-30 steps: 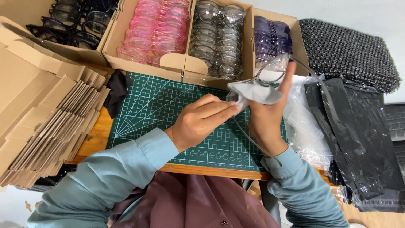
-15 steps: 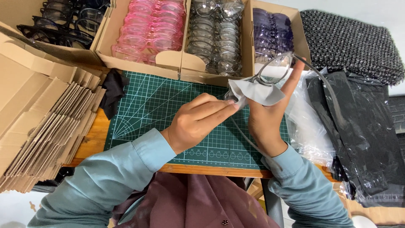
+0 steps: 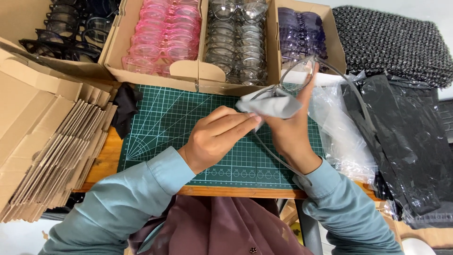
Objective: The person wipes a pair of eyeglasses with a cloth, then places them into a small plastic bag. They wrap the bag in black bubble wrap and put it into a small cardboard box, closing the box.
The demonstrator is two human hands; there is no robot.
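My right hand (image 3: 288, 130) holds a pair of grey-framed glasses (image 3: 302, 78) upright above the green cutting mat (image 3: 160, 127), its temple arms hanging down and out to the right. My left hand (image 3: 214, 137) pinches a pale grey cleaning cloth (image 3: 273, 105) against one lens of the glasses. Both hands meet over the mat's right half, just in front of the cardboard boxes.
Cardboard boxes at the back hold black (image 3: 61, 28), pink (image 3: 163, 38), clear grey (image 3: 238, 40) and purple glasses (image 3: 302, 30). Flat folded cartons (image 3: 42, 141) are stacked at left, clear plastic bags (image 3: 342, 132) and black pouches (image 3: 406, 137) at right, a black cloth (image 3: 125, 108) by the mat.
The hands stay together on the glasses; the left hand's fingers have shifted slightly with the cloth over the lens. The view has tilted a little.
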